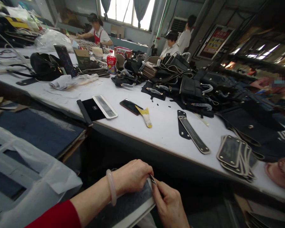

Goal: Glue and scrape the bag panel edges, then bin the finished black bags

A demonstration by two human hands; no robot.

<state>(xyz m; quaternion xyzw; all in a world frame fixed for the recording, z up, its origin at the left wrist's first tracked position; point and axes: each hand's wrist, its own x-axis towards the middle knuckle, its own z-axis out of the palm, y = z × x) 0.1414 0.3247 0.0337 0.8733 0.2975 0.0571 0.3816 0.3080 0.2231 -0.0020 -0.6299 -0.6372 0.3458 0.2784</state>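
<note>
Both hands meet low before the white table [166,126], the left hand [130,177] curled knuckles-up and pinching the dark flat panel [125,205] at its top edge to steady it while the right hand [169,204] nips a small metal piece [153,179] there.

Two hands [130,177] [169,205], one phone [130,106], one red bottle [111,62], three coworkers [97,31] [171,42] [186,34]
</note>
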